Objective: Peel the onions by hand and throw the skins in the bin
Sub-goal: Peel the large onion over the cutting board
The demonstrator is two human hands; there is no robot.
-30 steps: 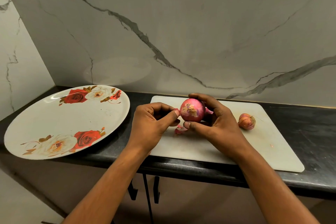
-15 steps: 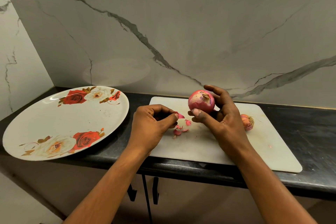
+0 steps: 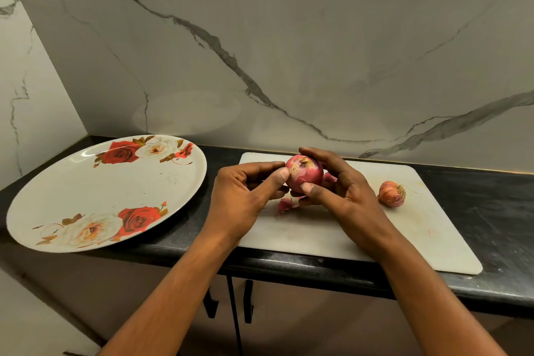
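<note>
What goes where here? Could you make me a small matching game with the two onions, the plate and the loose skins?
Things:
1 large onion
2 small onion
3 flowered plate
4 loose skins

Places:
A on the black counter, left of the cutting board
B on the board, beneath the large onion
C in the grip of the right hand
D lying untouched on the board

Pairs: 1-C; 2-D; 3-A; 4-B

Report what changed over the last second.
The left hand pulled away from the onion with a bit of skin, then came back and now pinches at its top-left. The right hand kept gripping it throughout. Skin scraps and the small onion stayed on the cutting board; the plate did not move.
</note>
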